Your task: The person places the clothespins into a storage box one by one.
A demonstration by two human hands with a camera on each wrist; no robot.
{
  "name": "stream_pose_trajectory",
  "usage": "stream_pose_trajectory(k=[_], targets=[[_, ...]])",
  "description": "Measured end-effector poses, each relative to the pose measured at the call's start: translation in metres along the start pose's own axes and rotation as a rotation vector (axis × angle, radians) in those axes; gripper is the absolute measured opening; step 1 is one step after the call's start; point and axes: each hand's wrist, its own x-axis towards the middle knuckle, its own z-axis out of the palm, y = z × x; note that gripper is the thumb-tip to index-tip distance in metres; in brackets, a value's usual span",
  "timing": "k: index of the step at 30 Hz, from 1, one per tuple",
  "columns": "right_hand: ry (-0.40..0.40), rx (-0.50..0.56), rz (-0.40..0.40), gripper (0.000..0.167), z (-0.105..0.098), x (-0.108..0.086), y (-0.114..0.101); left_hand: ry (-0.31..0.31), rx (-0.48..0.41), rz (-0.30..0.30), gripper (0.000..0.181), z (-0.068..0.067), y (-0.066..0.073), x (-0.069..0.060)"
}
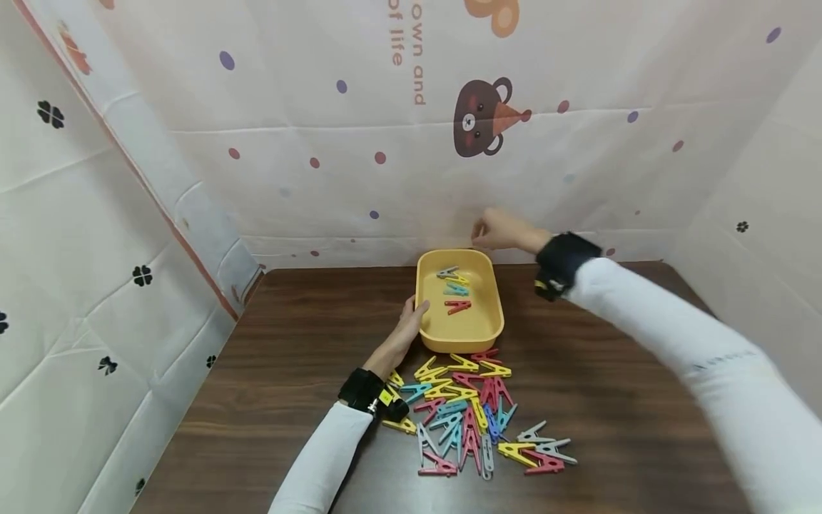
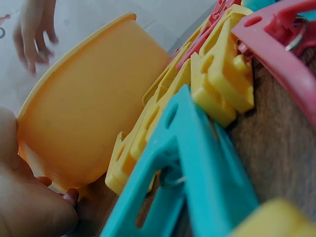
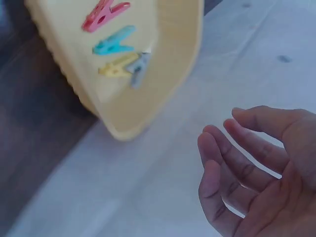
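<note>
Clip pile (image 1: 478, 414) sits nearside of yellow tray (image 1: 465, 330), nearer left grip (image 1: 406, 330) holding tray's side; right grip (image 1: 506, 230) empty, fingers loosely curved, by far-right corner.

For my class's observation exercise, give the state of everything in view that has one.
Yellow tray: upright, mostly bare inside
Four clothespins in tray: loose, unclipped
Clothespin pile: loose, colours mixed
Left grip: holding the tray's edge
Right grip: empty, fingers bent
Wristbands: worn
Patterned sheet: creased
</note>
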Motion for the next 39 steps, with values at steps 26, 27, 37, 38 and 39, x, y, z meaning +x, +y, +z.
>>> stream_pose_trajectory(k=[26, 27, 37, 38, 39], targets=[[-0.438, -0.308, -0.386, 0.018, 0.087, -0.211, -0.034, 0.000, 0.020, -0.001, 0.071, -0.002, 0.000, -0.001], [-0.424, -0.323, -0.414, 0.016, 0.092, -0.214, -0.031, 0.000, 0.019, 0.002, 0.071, -0.001, -0.001, -0.001], [-0.297, -0.379, -0.542, 0.016, 0.115, -0.227, -0.010, 0.006, 0.008, -0.004, 0.069, 0.002, -0.003, -0.004], [-0.275, -0.400, -0.560, 0.016, 0.117, -0.227, -0.009, 0.010, 0.005, -0.003, 0.069, 0.001, -0.003, -0.004], [-0.259, -0.419, -0.575, 0.016, 0.118, -0.226, -0.008, 0.011, 0.002, -0.002, 0.069, 0.001, -0.003, -0.004]])
